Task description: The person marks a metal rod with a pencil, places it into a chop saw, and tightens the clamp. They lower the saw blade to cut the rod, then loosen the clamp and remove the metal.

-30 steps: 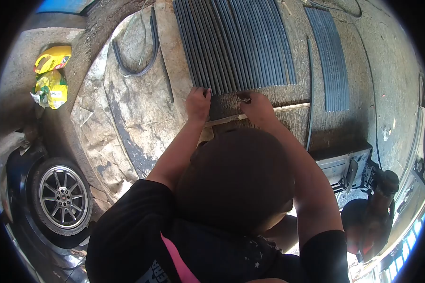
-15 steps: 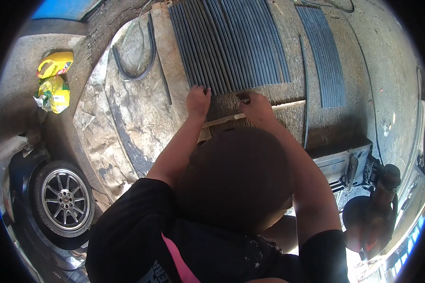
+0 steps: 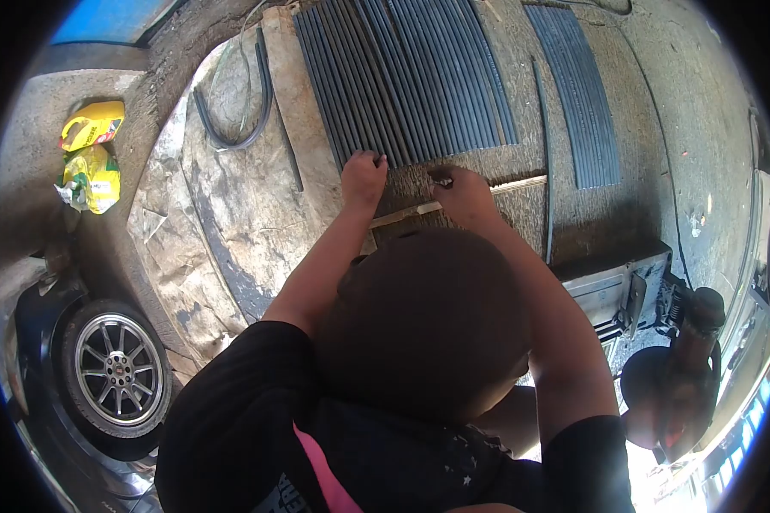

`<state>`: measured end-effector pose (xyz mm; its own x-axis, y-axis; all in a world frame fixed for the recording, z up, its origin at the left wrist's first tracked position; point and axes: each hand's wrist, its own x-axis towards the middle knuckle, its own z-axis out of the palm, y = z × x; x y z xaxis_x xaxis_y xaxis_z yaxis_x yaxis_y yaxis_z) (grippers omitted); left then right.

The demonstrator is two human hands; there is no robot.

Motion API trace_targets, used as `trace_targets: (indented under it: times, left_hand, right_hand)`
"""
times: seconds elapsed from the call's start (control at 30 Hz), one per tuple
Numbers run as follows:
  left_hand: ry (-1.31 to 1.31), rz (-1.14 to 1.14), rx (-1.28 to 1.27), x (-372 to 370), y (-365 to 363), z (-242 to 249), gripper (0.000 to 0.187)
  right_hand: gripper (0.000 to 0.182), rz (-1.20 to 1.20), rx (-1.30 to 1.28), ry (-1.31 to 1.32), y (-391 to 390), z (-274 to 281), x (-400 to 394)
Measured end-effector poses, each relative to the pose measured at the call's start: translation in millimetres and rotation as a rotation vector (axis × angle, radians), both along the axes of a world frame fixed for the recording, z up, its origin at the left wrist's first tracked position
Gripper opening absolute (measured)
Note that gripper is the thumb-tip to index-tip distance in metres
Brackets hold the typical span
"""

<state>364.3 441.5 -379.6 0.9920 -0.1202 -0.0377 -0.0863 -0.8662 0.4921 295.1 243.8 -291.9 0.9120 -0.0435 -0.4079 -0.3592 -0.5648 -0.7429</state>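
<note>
A broad row of long black rods (image 3: 402,81) lies side by side on the work surface. At their near ends, toward the left, is my left hand (image 3: 364,181), its fingers curled in and touching the row. Whether a rod end is between those fingers is hidden. My right hand (image 3: 466,195) is bent closed just below the row, apart from the rods. A small dark object (image 3: 441,180) shows at its fingertips, too small to name. Under my right wrist and between the hands runs a thin wooden strip (image 3: 415,212).
A second, narrower bundle of rods (image 3: 576,98) lies to the right, with a single long rod (image 3: 544,154) beside it. A bent U-shaped tube (image 3: 231,145) rests at left. Yellow containers (image 3: 91,125), a car wheel (image 3: 118,369) and a metal machine (image 3: 620,295) stand around.
The whole view has shifted slightly, so the rods sit a little further left. My left hand has edged rightward along the rod ends. My right hand keeps nearly the same pose.
</note>
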Motion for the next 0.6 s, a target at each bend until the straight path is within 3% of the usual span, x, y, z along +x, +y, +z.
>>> trace_targets:
  times: [0.6]
  left_hand:
    - [-0.081,-0.071,-0.081,-0.8,-23.2,-2.7,0.023]
  right_hand:
    - [0.036,-0.006,-0.048,0.049,-3.3,7.9,-0.9]
